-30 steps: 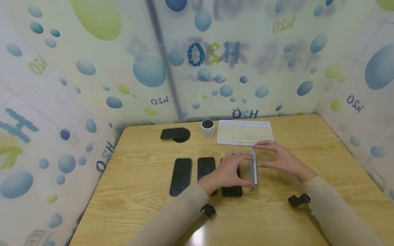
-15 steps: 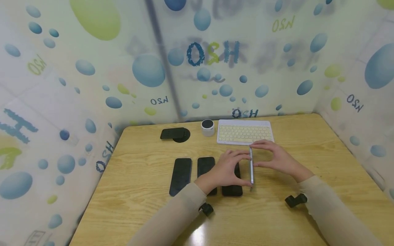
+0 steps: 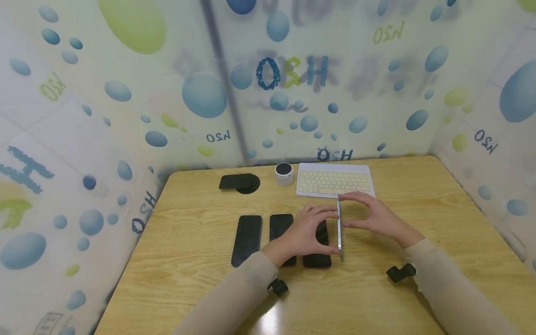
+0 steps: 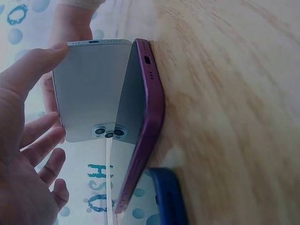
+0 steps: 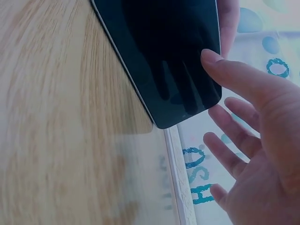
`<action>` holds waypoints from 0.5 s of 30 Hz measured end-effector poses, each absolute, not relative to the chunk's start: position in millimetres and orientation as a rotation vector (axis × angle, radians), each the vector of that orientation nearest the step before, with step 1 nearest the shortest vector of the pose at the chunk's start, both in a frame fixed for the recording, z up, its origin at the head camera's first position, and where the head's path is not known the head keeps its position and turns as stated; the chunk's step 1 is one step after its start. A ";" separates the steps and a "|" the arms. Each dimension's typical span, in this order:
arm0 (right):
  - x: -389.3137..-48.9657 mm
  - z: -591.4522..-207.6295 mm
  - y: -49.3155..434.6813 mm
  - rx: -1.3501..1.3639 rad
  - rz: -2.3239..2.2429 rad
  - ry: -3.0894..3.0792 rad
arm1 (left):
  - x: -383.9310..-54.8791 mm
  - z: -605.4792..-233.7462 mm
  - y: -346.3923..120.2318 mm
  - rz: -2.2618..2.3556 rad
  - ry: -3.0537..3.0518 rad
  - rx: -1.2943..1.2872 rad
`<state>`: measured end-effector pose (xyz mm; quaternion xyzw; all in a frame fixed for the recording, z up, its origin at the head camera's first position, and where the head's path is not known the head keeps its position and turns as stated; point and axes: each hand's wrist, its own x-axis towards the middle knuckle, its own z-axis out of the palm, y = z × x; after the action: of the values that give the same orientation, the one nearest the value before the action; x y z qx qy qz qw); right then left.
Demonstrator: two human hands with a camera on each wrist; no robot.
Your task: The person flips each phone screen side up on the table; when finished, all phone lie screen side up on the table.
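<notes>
A silver phone (image 3: 339,228) stands on its long edge on the table, seen almost edge-on in the head view. My left hand (image 3: 304,232) grips it by its two ends, thumb at the near end and fingers towards the far end. My right hand (image 3: 378,221) holds it from the right, thumb on the dark screen (image 5: 178,61) and a finger at the far end. Its pale back (image 4: 89,84) with a triple camera faces left. Just left of it lies a purple-edged phone (image 4: 152,93), screen up, partly hidden by my left hand.
Two more dark phones lie in the row to the left: the leftmost phone (image 3: 246,239) and the middle phone (image 3: 280,225). Behind stand a white speaker (image 3: 284,174) and a keyboard (image 3: 335,181). A black phone (image 3: 234,181) overlaps a round black pad (image 3: 252,187).
Both hands have shifted slightly left with the silver phone. It has gone from slightly tilted to more upright, closer to the row of phones.
</notes>
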<state>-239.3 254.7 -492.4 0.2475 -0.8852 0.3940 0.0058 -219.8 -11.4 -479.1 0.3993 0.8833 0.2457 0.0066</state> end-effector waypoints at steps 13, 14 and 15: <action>-245.4 -504.5 257.0 0.837 1.269 -2.801 | -217.5 -482.0 -18.3 0.738 2.816 1.219; -245.8 -504.7 257.1 0.850 1.268 -2.800 | -217.4 -482.7 -18.6 0.735 2.823 1.209; -246.2 -504.9 257.2 0.858 1.264 -2.800 | -217.2 -483.0 -18.8 0.731 2.830 1.197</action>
<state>-246.2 257.2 -504.9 0.2687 -0.8776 0.3962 -0.0242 -217.2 -18.8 -483.0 0.3790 0.8960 0.2314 -0.0084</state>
